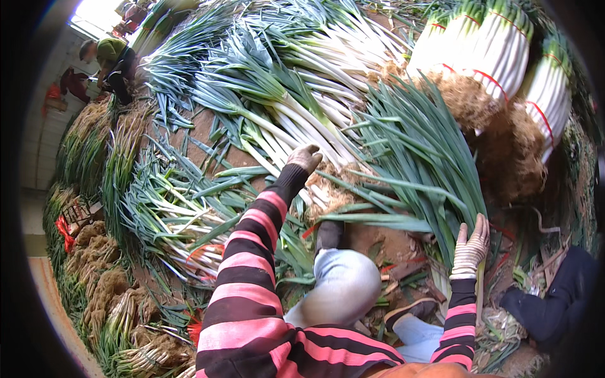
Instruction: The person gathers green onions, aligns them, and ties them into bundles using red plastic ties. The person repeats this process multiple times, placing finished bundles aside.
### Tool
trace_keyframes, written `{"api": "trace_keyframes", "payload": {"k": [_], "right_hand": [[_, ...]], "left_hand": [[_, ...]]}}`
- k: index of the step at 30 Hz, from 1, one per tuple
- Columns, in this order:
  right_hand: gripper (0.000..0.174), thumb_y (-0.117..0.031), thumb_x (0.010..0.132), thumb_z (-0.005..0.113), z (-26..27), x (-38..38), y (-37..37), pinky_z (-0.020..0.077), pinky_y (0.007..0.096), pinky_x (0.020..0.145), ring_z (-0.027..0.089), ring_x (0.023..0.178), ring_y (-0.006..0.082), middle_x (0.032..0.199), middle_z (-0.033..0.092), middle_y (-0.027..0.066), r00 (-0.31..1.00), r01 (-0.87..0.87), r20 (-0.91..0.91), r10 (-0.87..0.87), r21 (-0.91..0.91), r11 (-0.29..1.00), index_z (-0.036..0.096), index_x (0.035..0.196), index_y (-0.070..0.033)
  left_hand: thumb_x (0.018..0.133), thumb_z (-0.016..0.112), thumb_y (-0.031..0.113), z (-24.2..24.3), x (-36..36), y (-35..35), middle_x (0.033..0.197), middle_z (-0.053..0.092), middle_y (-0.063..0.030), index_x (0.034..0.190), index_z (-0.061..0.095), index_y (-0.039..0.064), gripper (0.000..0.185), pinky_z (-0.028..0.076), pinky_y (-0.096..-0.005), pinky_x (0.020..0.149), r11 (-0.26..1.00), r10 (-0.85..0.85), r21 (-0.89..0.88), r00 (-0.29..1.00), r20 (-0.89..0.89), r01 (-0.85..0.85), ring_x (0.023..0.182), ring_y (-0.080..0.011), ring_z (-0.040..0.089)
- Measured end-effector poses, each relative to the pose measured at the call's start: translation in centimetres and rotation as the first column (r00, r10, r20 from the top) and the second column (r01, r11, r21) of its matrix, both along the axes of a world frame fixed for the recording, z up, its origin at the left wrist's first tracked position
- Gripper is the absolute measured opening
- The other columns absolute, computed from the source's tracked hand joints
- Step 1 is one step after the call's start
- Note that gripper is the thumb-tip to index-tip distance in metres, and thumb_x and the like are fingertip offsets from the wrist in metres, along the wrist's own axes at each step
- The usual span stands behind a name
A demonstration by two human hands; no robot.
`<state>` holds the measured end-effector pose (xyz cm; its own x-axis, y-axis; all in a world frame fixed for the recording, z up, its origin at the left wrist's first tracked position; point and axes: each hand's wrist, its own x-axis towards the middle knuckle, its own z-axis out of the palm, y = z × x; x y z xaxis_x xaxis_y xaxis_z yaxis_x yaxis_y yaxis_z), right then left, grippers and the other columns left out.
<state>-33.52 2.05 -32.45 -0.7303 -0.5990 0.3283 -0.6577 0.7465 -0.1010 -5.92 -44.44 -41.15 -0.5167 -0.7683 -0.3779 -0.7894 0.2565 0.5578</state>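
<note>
My left hand [306, 158], in a dirty light work glove, reaches over the white stalks of loose leeks or large green onions [288, 118]; whether its curled fingers grip a stalk cannot be told. At lower right my gloved right hand [470, 245] lies on the edge of a sheaf of long green leaves [420, 151], fingers extended and close together; its palm side is hidden. The leaves fan up and left from that hand. Fibrous roots [333, 203] lie just below my left hand.
Bundles tied with red bands [501, 56] stand at upper right, roots towards me. More loose stalks [189, 212] lie at left, with rooty bundles [104, 283] along the wall. Another person [113, 61] bends over at upper left. A dark-clothed limb [553, 297] is at right.
</note>
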Motion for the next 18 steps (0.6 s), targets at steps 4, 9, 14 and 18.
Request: {"api": "trace_keyframes", "payload": {"k": [4,9,14,18], "right_hand": [[0.060,-0.037,0.100,0.057,-7.2,-4.2,-3.8,0.0378,0.0494,0.112,0.044,0.138,0.0385,0.148,0.048,0.0192,0.947,0.320,0.008,-0.320,0.020,0.947,0.042,0.147,-0.004],[0.063,-0.045,0.102,0.049,-8.6,-2.6,-6.8,0.0309,0.0526,0.116,0.039,0.142,0.0371,0.154,0.042,0.0170,0.946,0.298,-0.159,-0.282,0.084,0.951,0.040,0.149,-0.004],[0.066,-0.052,0.104,0.038,-9.3,-3.9,-7.1,0.0318,0.0511,0.115,0.039,0.142,0.0377,0.155,0.041,0.0175,0.953,0.281,-0.146,-0.264,0.108,0.954,0.040,0.150,-0.004],[0.076,-0.063,0.102,0.030,-9.5,-4.3,-6.4,0.0302,0.0537,0.115,0.037,0.143,0.0404,0.154,0.041,0.0192,0.938,0.341,-0.100,-0.331,0.121,0.932,0.042,0.148,-0.003]], "left_hand": [[0.084,0.071,0.034,0.3,-8.9,-8.2,0.133,0.062,-0.0173,0.133,0.060,0.010,0.056,0.047,-0.0419,0.104,0.957,-0.143,-0.244,0.987,0.080,0.158,0.122,-0.0360,0.060],[0.071,0.080,0.025,-5.2,-18.2,-17.2,0.155,0.039,-0.0188,0.152,0.033,0.008,0.095,0.035,-0.0483,0.115,0.737,-0.266,-0.526,0.898,0.350,0.424,0.141,-0.0366,0.040],[0.076,0.077,0.026,-11.8,-27.4,-22.0,0.167,0.018,-0.0165,0.160,0.016,0.011,0.105,0.016,-0.0564,0.122,0.466,-0.298,-0.647,0.795,0.528,0.604,0.154,-0.0318,0.021],[0.067,0.087,0.038,-8.8,-33.7,-22.3,0.168,0.015,-0.0131,0.162,0.010,0.015,0.124,0.013,-0.0535,0.124,0.639,-0.358,-0.480,0.784,0.507,0.602,0.156,-0.0289,0.015]]}}
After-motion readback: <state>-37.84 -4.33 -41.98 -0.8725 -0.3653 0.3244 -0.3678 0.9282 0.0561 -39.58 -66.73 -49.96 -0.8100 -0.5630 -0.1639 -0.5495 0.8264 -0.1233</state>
